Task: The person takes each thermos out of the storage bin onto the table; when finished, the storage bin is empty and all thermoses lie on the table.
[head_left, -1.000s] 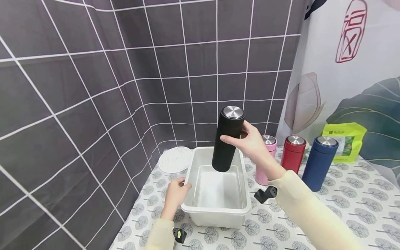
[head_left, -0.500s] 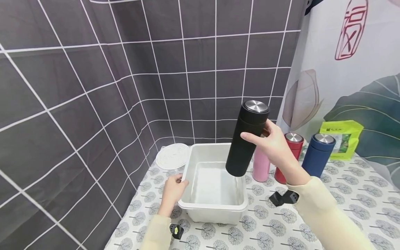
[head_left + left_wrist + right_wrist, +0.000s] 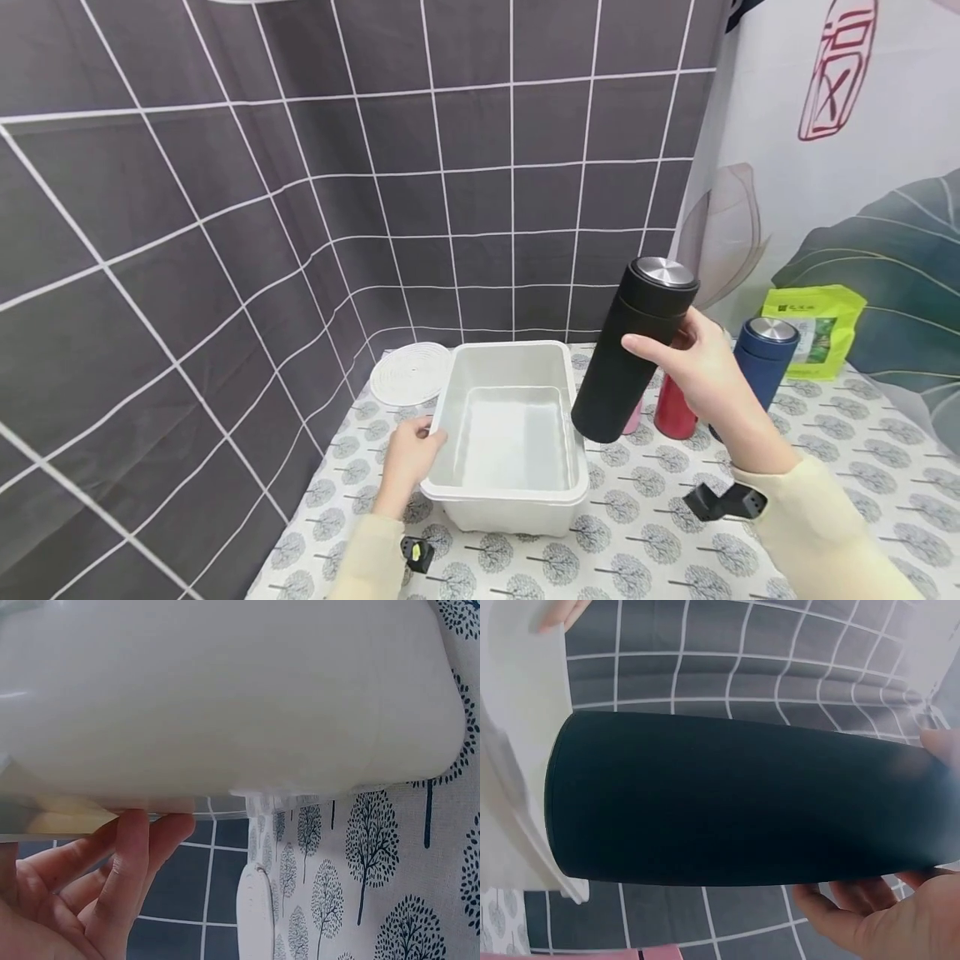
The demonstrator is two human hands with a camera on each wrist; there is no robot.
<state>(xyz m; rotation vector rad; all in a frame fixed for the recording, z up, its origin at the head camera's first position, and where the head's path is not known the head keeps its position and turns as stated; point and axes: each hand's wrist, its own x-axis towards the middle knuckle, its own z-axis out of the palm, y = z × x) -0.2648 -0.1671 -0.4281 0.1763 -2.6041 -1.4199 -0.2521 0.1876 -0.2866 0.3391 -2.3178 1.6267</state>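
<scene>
My right hand (image 3: 693, 367) grips a black thermos (image 3: 626, 358) with a silver-topped lid, thumb on the near side and fingers behind. The thermos leans, its lid to the right, its base beside the right rim of a white plastic tub (image 3: 506, 492). In the right wrist view the thermos (image 3: 727, 802) lies across the picture, held near its lid end. My left hand (image 3: 408, 458) pinches the tub's left rim, thumb on top. From the left wrist view, the fingers (image 3: 133, 847) of that hand curl up under the rim. Nothing lies inside the tub.
Right of the tub stand a red thermos (image 3: 675, 412), a blue thermos (image 3: 767, 354) and a pink thermos (image 3: 633, 418), mostly hidden. Behind them is a green pouch (image 3: 825, 325). A white round mat (image 3: 410, 373) lies back left. Grey-tiled curtain (image 3: 465, 208) rises behind.
My right hand has carried the black thermos from over the tub rightward to beyond its right rim, tilting it more. The left hand keeps its hold on the tub.
</scene>
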